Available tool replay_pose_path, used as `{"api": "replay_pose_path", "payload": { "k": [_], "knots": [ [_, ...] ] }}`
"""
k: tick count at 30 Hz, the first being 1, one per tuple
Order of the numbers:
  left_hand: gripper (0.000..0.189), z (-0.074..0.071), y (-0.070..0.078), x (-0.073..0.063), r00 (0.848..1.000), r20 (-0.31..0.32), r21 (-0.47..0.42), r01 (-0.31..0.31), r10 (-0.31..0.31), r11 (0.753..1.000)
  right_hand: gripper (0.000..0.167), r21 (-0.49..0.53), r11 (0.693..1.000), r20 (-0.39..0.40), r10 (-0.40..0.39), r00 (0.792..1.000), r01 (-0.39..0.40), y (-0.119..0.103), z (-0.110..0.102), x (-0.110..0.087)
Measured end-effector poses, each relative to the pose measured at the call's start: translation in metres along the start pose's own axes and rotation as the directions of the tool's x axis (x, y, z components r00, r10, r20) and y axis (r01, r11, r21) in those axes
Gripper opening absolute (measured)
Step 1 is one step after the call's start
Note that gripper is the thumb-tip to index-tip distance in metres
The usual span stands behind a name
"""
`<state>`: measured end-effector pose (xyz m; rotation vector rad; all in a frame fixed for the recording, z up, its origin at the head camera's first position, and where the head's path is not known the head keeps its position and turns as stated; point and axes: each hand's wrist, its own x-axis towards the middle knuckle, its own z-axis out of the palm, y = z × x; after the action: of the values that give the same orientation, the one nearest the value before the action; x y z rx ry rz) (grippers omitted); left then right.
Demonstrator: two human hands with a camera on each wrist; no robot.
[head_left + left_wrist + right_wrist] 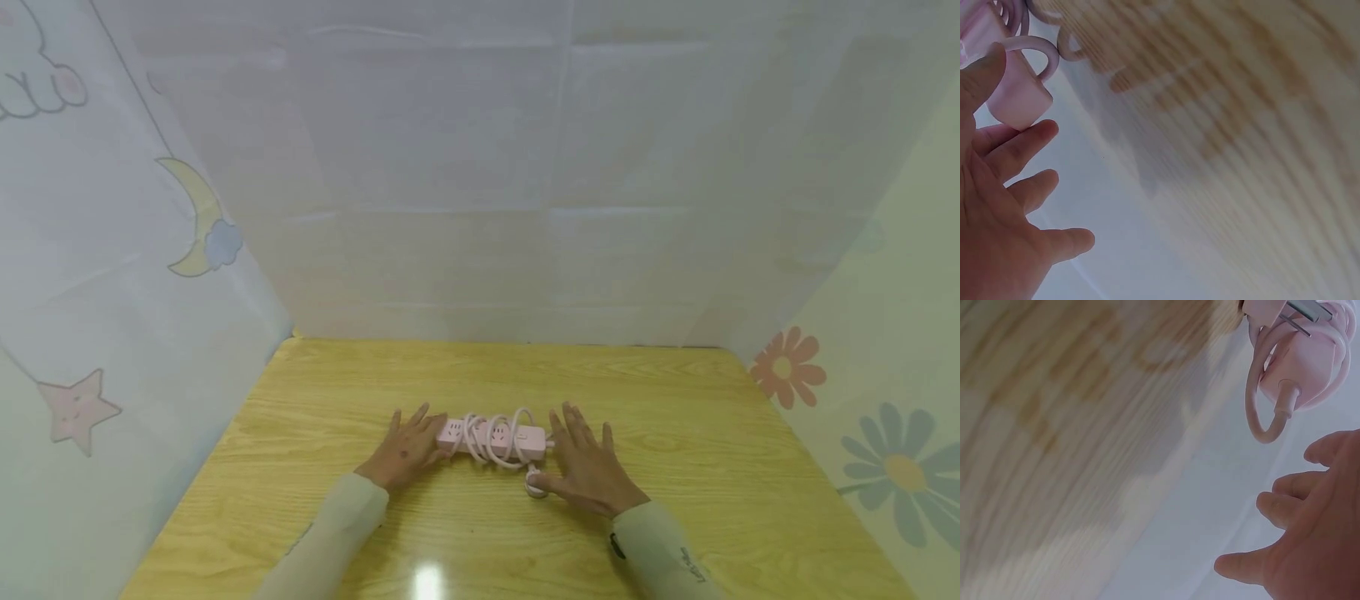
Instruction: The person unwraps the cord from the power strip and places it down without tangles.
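A pink power strip point(498, 435) lies on the wooden table, its pale pink cord point(471, 433) wound round it in several loops. My left hand point(405, 450) is at the strip's left end, fingers spread and fairly straight. In the left wrist view, the thumb point(988, 75) overlaps the strip's side while fingertips touch or nearly touch its end. My right hand point(592, 471) is spread beside the right end, its thumb by the plug point(536, 482) in front of the strip. Metal prongs point(1310, 309) show in the right wrist view, where the right fingers stand apart from the cord.
The wood-grain table point(480, 367) is enclosed by a pale sheet point(450, 208) at the back and printed sheets at both sides. A moon print point(193, 217) is on the left, flower prints point(903, 472) on the right. Light glares off the table's front point(427, 579).
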<state>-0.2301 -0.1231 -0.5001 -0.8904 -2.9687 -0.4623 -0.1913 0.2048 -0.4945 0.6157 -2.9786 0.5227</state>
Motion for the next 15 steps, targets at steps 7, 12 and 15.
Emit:
{"api": "replay_pose_path", "payload": {
  "k": [7,12,15],
  "knots": [
    [0.061,-0.0019,-0.0007,-0.0005,1.000,0.030,-0.060,0.006,-0.004,0.998,0.105,-0.013,1.000,-0.007,-0.004,1.000,0.004,-0.0014,0.0004,0.0004],
    [0.056,-0.0040,-0.0023,-0.0014,0.999,0.044,-0.140,0.000,0.006,0.990,0.105,-0.008,1.000,-0.006,0.003,1.000,-0.003,-0.0002,0.0008,0.0002],
    [0.055,-0.0046,-0.0031,0.0001,0.998,0.067,-0.194,-0.002,0.015,0.981,0.105,-0.016,1.000,-0.006,0.005,1.000,-0.005,0.0000,0.0010,-0.0002]
  ]
}}
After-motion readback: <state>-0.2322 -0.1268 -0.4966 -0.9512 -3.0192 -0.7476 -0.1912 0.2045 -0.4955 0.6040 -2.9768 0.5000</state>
